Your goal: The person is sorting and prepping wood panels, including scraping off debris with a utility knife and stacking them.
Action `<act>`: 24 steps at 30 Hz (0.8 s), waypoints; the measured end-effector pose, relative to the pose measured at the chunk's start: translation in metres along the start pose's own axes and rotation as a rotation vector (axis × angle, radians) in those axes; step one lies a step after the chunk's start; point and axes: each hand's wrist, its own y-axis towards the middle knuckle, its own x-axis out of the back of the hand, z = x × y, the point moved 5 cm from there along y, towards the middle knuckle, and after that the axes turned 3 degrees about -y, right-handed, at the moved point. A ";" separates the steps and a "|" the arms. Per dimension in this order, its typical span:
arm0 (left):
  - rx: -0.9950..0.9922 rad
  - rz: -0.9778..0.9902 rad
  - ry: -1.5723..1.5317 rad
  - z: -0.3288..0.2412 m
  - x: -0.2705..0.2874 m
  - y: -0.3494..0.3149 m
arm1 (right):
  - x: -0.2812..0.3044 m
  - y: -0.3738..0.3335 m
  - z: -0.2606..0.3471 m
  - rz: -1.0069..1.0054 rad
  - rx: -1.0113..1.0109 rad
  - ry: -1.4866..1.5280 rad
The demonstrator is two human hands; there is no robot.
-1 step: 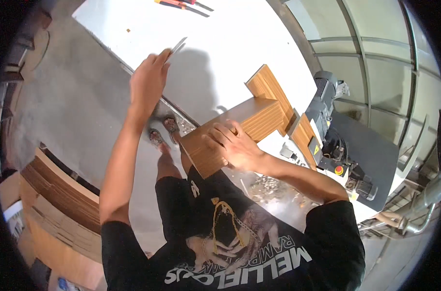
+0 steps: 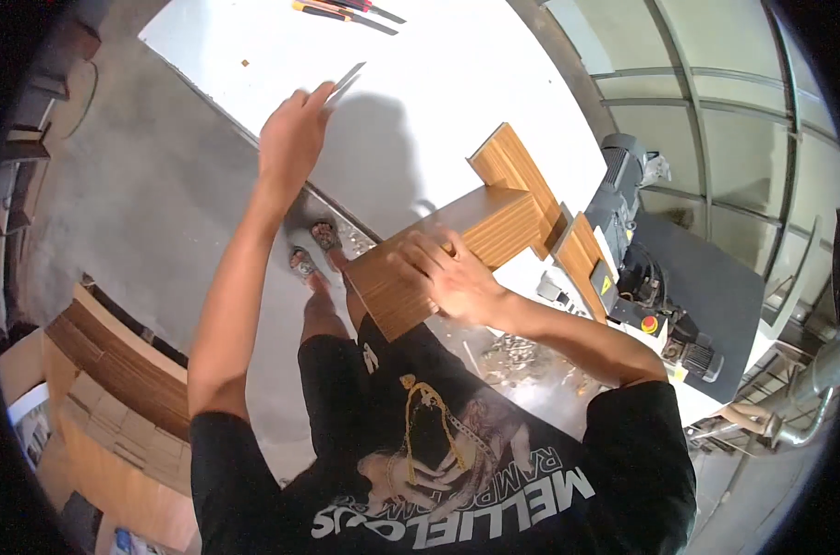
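Note:
My left hand point(image 2: 293, 137) is closed above the left part of the white table, and a slim metal blade like a knife's point(image 2: 350, 76) juts out past its fingers, pointing away to the right. The handle is hidden inside the fist. My right hand point(image 2: 449, 277) grips a long brown wood-grain board point(image 2: 387, 291) by its upper edge, fingers curled over it. That board slants across the table's near edge, its near end hanging over in front of my legs. Its far end meets another wood-grain board point(image 2: 509, 165) lying on the table.
Two utility knives point(image 2: 346, 16) lie at the table's far edge point(image 2: 438, 55). To the right stands a machine with a grey motor point(image 2: 617, 171), a red stop button point(image 2: 649, 324) and a wood-grain piece point(image 2: 582, 264). Brown boards point(image 2: 128, 379) are stacked at lower left. Debris point(image 2: 521, 361) covers the floor near me.
My left hand and the blade have shifted slightly farther away and to the right. My right hand stays on the board, which has hardly moved.

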 end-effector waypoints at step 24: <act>1.486 -0.622 -0.356 0.225 0.242 -0.481 | 0.191 0.249 -0.028 0.183 -0.205 0.912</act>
